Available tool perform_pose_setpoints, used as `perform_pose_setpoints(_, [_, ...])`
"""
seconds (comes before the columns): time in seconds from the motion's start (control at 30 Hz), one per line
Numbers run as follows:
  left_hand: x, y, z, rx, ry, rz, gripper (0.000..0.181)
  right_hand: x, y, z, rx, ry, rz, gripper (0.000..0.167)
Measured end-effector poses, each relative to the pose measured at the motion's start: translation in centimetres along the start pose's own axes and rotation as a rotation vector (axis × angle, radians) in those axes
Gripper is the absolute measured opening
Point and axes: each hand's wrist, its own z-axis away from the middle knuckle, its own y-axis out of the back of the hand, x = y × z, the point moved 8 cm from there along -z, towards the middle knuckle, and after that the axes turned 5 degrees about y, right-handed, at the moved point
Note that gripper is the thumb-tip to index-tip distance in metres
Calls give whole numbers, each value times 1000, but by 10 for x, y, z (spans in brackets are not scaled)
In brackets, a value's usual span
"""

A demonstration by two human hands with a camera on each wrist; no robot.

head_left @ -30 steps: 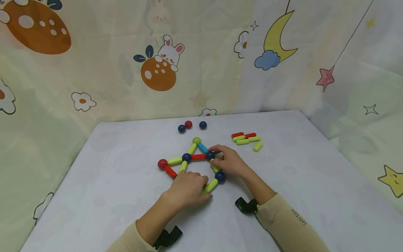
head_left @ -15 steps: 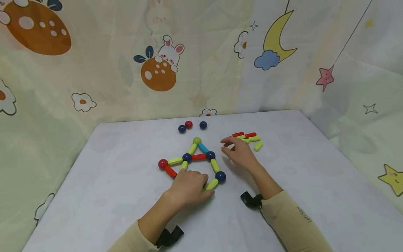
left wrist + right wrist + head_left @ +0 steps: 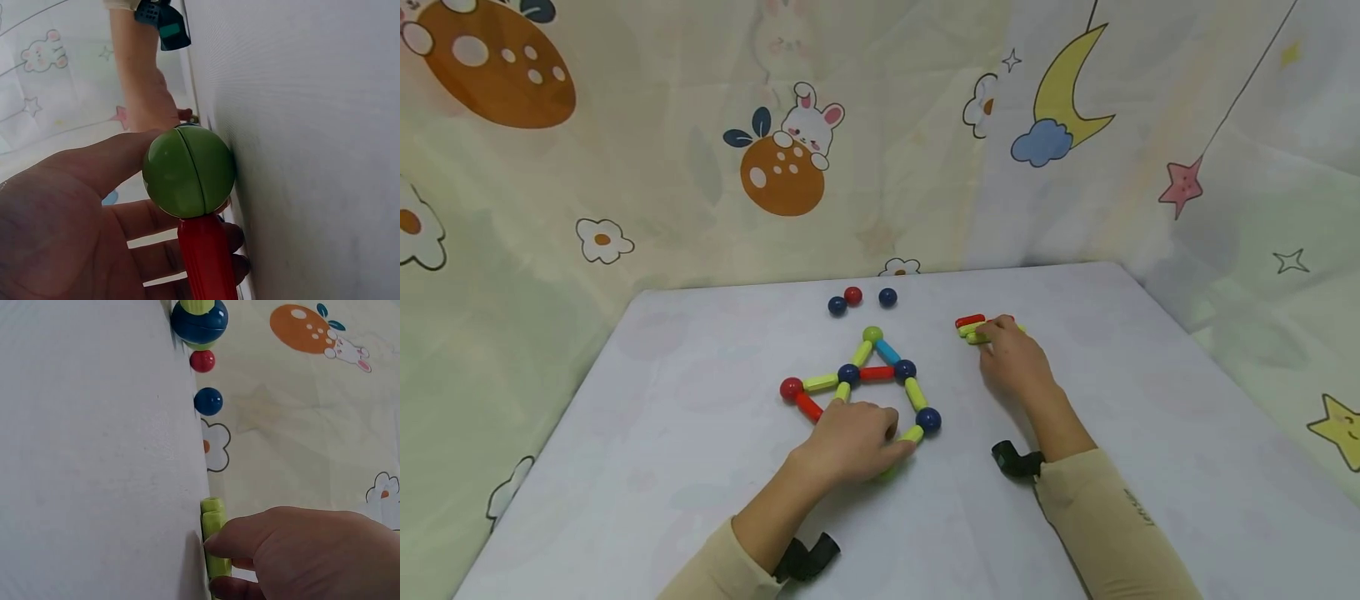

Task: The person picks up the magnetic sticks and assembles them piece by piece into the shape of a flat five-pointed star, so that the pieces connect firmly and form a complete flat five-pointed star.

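Observation:
A flat frame of sticks and balls lies on the table, with a navy ball (image 3: pixel 848 375) at its middle and a red ball (image 3: pixel 792 389) at its left. My left hand (image 3: pixel 853 442) grips the frame's near part and hides some of it. In the left wrist view, its thumb and fingers curl behind a green ball (image 3: pixel 189 170) joined to a red stick (image 3: pixel 207 257). My right hand (image 3: pixel 1018 362) is at the pile of loose sticks. In the right wrist view, its thumb overlaps a yellow-green stick (image 3: pixel 215 537), and another fingertip sits apart from the thumb.
Behind the frame lie a loose red ball (image 3: pixel 853 296) and two navy balls, one of them (image 3: pixel 887 297) a little apart. A red stick (image 3: pixel 970 321) shows at the pile's left. A printed cloth (image 3: pixel 685 200) hangs behind the white table (image 3: pixel 662 400).
My right hand has left the navy ball at the frame's right and moved right and back to the loose sticks. The left hand stays on the frame; its thumb shifts slightly.

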Motion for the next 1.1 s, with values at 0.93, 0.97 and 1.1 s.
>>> perform_pose_setpoints(0.93, [2,1,2,-6,-12,-8,36,-23,-11,-1,-136,57,-79,35])
perform_pose_setpoints(0.97, [2,1,2,-3,-12,-12,36,-27,-11,-1,-144,67,-93,35])
perform_pose_setpoints(1.1, [2,2,2,4,-14,-22,34,-42,-14,-2,-188,111,-121,33])
